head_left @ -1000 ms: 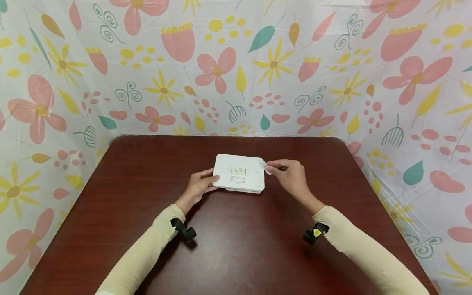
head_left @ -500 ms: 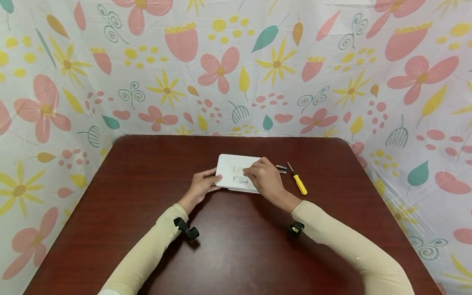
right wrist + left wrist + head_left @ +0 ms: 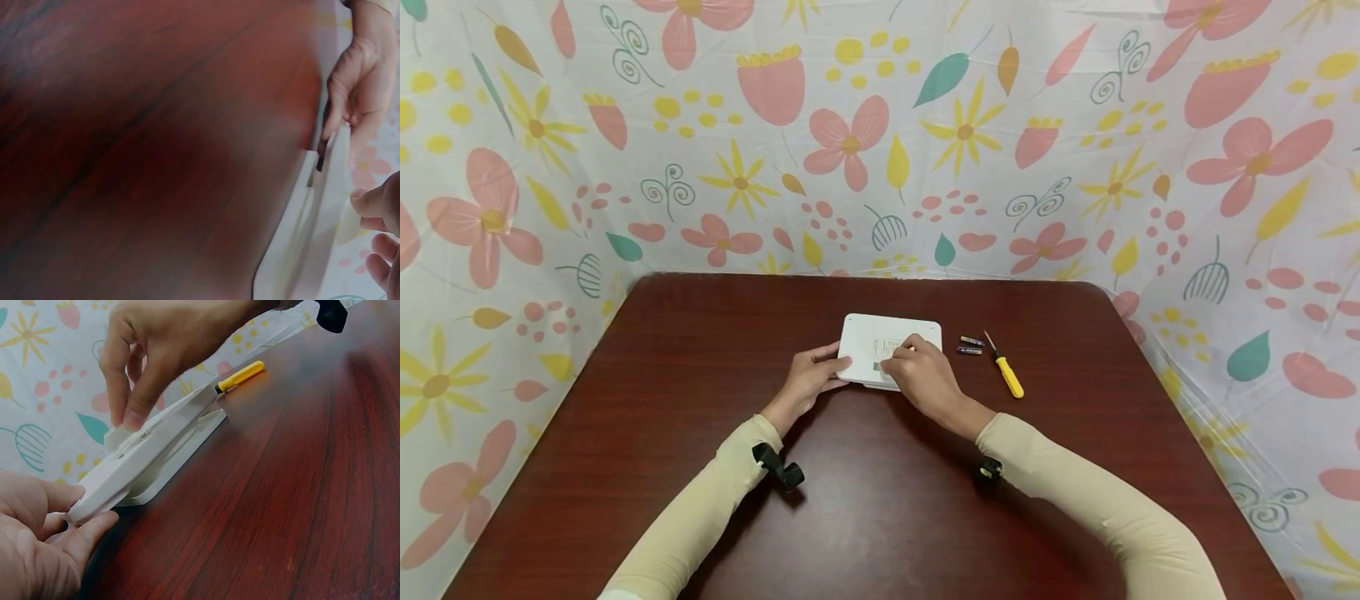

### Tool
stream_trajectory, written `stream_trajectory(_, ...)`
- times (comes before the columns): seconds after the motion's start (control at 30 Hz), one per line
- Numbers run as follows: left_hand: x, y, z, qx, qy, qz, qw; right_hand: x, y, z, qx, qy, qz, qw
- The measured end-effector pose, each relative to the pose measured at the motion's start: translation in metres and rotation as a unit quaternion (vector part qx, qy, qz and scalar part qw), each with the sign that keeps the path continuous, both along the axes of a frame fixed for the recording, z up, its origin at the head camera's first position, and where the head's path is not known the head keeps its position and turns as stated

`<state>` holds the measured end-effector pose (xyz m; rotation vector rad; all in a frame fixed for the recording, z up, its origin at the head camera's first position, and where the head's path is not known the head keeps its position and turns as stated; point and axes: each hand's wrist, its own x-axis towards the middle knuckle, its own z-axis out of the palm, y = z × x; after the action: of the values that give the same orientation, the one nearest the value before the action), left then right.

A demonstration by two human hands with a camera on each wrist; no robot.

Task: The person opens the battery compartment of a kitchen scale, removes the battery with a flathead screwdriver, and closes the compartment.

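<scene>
A flat white device [image 3: 860,337] with a printed label and a battery slot, looking like an upturned kitchen scale, is tilted above the table. My left hand [image 3: 805,379] pinches its left edge, thumb on top and fingers beneath. A thinner white plate [image 3: 177,464] shows under the raised body in the left wrist view. Between thumb and fingertips, my right hand [image 3: 927,379] pinches a small white cover [image 3: 115,439], held at the slot. In the right wrist view this cover [image 3: 349,226] stands on edge against the device's face. The right hand partly hides the slot in the head view.
Two small batteries [image 3: 969,350] lie on the dark wooden table [image 3: 880,500], right of the device. Beside them is a screwdriver [image 3: 1010,377] with a yellow handle. A flower-patterned curtain [image 3: 850,217] hangs around the table's back and sides.
My right hand has moved left from the device's right edge, over its face and down to the slot. The batteries and screwdriver, hidden at first, now show. My left hand keeps its hold.
</scene>
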<state>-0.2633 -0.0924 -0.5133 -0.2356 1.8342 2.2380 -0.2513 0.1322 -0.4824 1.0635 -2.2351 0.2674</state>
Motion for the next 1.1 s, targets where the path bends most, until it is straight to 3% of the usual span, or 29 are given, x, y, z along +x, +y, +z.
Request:
stream_trajectory(0.7,-0.0008,0.0005,-0.0029,0.0,0.002,0.001,1.0,0.0003,-0.001,-0.0096,0.032,0.02,-0.014,0.999)
stream_trajectory(1.1,-0.0023,-0.0003,-0.0053,0.003,0.004,0.003,1.0,0.0021,0.0016,-0.0082,0.04,-0.029,-0.01,0.999)
